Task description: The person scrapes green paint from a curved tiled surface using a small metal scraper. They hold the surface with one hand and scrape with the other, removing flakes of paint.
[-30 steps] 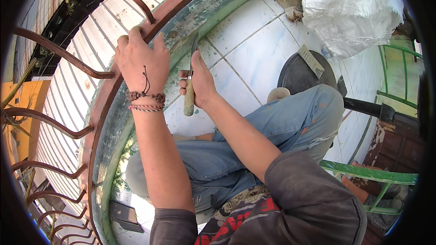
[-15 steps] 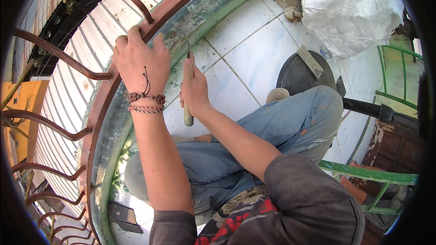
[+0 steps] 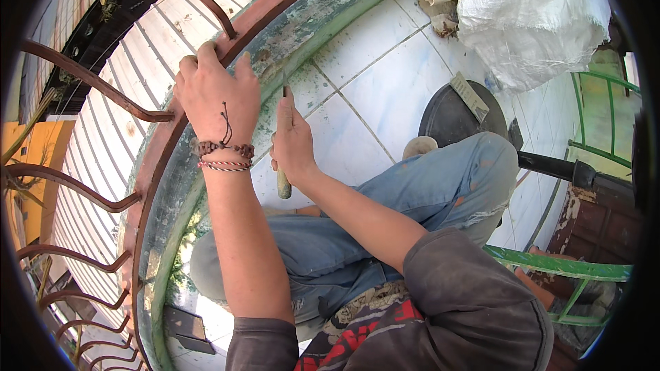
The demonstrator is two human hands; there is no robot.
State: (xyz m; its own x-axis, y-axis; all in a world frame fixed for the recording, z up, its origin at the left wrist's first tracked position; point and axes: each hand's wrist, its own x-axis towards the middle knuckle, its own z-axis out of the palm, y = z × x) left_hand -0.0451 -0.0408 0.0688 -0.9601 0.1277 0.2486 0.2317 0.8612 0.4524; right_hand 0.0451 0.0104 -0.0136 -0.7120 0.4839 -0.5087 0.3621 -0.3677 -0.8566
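My left hand point(image 3: 218, 99) is hooked over the reddish-brown metal railing point(image 3: 155, 158), its fingers bent across the bar and the thumb apart over the ledge. Dark beaded and striped bracelets circle that wrist. Beside it, my right hand point(image 3: 294, 141) is closed around the worn handle of a scraper point(image 3: 284, 185). The thin blade is seen edge-on and points away from me, close to the green-edged ledge point(image 3: 313, 17). Whether the blade tip touches the ledge, I cannot tell. Patches of worn paint mark the ledge, and greenish specks lie on the tile beside it.
White floor tiles point(image 3: 378, 75) lie under my bent, jean-clad legs. Further right are a round black object point(image 3: 447, 113) with a flat piece on it, and a white woven sack point(image 3: 529, 20). Green metal bars point(image 3: 557, 261) stand at right, near another person's foot point(image 3: 533, 288). Dark flat pieces point(image 3: 187, 328) lie at lower left.
My right hand and the scraper have drawn back slightly toward me. My left hand stays on the railing, and the whole view has shifted a little.
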